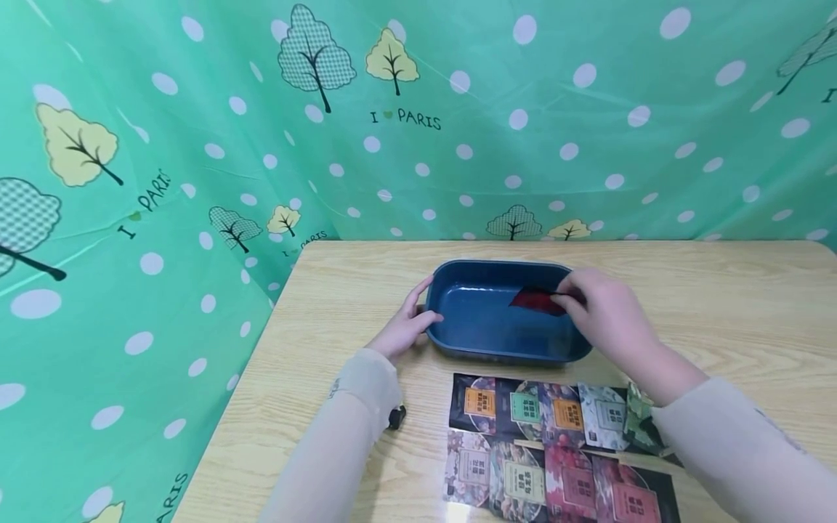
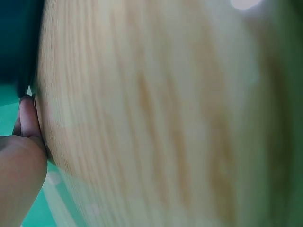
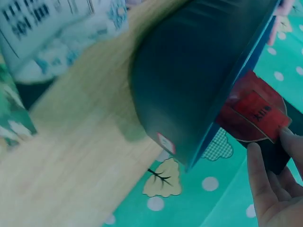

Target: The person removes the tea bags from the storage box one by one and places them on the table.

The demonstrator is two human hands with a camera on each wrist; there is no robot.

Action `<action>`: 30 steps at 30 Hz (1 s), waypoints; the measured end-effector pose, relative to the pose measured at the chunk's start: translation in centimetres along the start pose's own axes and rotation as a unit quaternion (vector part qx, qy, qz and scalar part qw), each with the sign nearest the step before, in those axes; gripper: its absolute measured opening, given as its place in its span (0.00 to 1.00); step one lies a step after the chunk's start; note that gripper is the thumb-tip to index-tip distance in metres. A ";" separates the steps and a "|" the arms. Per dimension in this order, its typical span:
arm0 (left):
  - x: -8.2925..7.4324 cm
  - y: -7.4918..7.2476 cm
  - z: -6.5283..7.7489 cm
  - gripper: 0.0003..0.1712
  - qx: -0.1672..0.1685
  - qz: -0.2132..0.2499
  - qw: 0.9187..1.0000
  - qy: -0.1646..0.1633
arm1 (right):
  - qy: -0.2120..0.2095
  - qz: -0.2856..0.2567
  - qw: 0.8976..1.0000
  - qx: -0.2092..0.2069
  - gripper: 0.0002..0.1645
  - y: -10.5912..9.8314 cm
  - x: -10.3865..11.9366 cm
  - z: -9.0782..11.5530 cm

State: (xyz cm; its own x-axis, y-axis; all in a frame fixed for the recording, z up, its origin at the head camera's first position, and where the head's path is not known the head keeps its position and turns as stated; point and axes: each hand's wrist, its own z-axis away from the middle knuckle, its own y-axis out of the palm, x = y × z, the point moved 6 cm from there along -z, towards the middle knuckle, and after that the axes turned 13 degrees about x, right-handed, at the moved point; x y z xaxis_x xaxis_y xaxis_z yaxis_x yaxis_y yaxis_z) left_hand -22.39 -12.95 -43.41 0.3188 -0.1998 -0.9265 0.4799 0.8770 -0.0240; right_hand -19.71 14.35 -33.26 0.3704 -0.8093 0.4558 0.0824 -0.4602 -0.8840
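Observation:
A dark blue rectangular basin [image 1: 490, 273] with rounded corners stands on the wooden table. My left hand [image 1: 407, 325] grips its left end, thumb over the rim and fingers along the outside. My right hand [image 1: 608, 312] pinches a red and black flat packet [image 1: 538, 301] by one end, over the basin's right side. In the right wrist view the red packet [image 3: 260, 111] shows a printed label and reaches past the basin's rim [image 3: 227, 94]. Only part of the left hand [image 2: 23, 156] appears at the edge of the left wrist view.
Several printed flat packets [image 1: 526, 465] lie in two rows on the table in front of the basin. My right forearm hides part of the back row. A small black object [image 1: 397, 417] sits beside the left sleeve. Green patterned cloth [image 1: 418, 174] hangs behind the table.

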 end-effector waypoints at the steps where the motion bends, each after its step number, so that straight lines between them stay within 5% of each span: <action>1: -0.1 0.0 0.0 0.45 0.001 -0.001 1.000 0.002 | 0.014 -0.017 1.000 -0.009 0.04 -0.2 -0.4 0.3; 5: 0.7 -0.3 -0.6 0.44 -0.001 -0.004 1.000 0.006 | 0.076 -0.110 0.990 -0.036 0.12 -1.0 -2.1 1.6; 8: 1.4 -0.6 -1.2 0.44 -0.004 -0.005 1.000 0.006 | 0.127 -0.206 0.969 -0.040 0.20 -1.2 -3.8 2.5; 11: 1.7 -0.7 -1.5 0.44 -0.006 -0.006 1.000 0.010 | 0.163 -0.306 0.937 -0.042 0.20 -1.1 -5.4 3.2; 17: 1.6 -0.7 -1.6 0.45 -0.009 -0.010 1.000 0.019 | 0.151 -0.514 0.841 -0.076 0.10 -0.9 -7.1 4.8; 19: 1.6 -0.8 -1.5 0.45 -0.012 -0.014 1.000 0.017 | 0.142 -0.552 0.818 -0.082 0.10 -0.8 -7.4 5.4; 24: 1.6 -0.8 -1.4 0.44 -0.009 -0.014 1.000 0.015 | 0.146 -0.593 0.787 -0.087 0.10 -0.3 -8.6 7.0; 30: 1.5 -0.6 -1.3 0.44 -0.011 -0.019 1.000 0.014 | 0.158 -0.608 0.774 -0.079 0.08 0.4 -9.9 9.0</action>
State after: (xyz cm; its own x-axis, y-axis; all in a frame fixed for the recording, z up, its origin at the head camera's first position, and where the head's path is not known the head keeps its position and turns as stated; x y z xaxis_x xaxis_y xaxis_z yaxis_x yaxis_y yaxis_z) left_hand -23.29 -13.22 -45.28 0.2773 -0.2207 -0.9351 0.4736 0.8782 -0.0668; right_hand -15.06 25.44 -39.09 -0.1382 0.2190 0.9659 0.0699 -0.9707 0.2301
